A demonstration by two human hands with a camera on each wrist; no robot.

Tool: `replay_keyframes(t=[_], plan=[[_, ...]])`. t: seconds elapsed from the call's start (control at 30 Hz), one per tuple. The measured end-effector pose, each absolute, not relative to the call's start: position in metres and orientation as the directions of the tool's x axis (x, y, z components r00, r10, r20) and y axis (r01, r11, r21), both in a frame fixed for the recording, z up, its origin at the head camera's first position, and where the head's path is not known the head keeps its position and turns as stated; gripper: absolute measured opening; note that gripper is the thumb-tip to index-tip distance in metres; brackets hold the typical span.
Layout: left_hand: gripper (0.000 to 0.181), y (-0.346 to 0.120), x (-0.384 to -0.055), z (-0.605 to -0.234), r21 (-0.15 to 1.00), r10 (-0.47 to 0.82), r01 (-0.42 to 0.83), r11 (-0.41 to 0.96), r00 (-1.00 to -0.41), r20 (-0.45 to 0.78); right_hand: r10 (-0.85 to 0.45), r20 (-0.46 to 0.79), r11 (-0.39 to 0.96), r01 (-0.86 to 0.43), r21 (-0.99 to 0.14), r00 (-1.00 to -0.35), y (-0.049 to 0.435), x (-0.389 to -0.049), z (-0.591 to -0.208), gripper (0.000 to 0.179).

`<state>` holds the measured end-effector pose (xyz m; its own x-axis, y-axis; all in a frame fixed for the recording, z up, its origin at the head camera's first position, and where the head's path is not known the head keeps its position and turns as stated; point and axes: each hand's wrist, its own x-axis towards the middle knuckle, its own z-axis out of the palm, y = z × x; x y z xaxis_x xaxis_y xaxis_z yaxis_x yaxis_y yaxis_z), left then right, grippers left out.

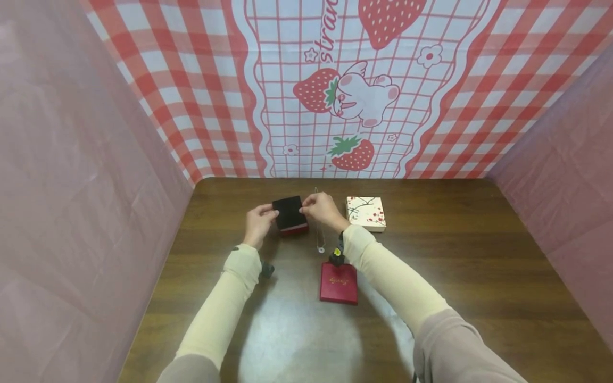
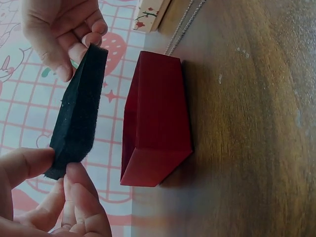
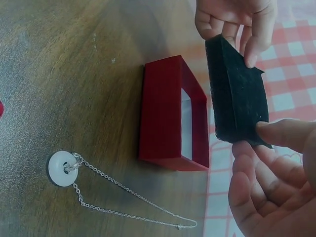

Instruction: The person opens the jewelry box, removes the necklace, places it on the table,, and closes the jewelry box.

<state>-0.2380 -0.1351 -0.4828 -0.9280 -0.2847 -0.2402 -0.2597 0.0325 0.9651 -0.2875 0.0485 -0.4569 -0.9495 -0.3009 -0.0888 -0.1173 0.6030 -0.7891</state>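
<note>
A black foam box insert (image 1: 289, 211) is held between both hands above an open red jewelry box base (image 1: 294, 231). My left hand (image 1: 258, 223) pinches its left edge, and my right hand (image 1: 323, 210) pinches the right edge. Seen from the left wrist, the insert (image 2: 81, 106) is apart from the box's rim (image 2: 160, 103). White lining shows inside the red box (image 3: 160, 111) in the right wrist view. A silver chain necklace with a round white ring pendant (image 3: 63, 168) lies on the table beside the box, partly under my right hand in the head view.
A red lid (image 1: 339, 284) with gold lettering lies nearer me, right of centre. The cream box (image 1: 367, 211) with a red blossom print stands to the right. A checked strawberry cloth (image 1: 354, 154) hangs behind the wooden table (image 1: 455, 255), with pink cloth at both sides.
</note>
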Motion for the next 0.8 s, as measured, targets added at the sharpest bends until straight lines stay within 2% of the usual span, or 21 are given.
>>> replay_keyframes(t=[0.27,0.8], plan=[[0.042,-0.133,-0.244,-0.486,0.969,-0.296,-0.239,0.055,-0.931,-0.213,-0.265,-0.087,0.669,-0.118,-0.734,-0.960,0.046,-0.291,-0.460,0.024],[0.046,-0.133,-0.245,-0.495,0.943,-0.271,-0.275,0.185,-0.937,-0.220,-0.200,-0.137,0.702,-0.045,-0.710,-0.970,0.041,-0.291,-0.472,0.022]])
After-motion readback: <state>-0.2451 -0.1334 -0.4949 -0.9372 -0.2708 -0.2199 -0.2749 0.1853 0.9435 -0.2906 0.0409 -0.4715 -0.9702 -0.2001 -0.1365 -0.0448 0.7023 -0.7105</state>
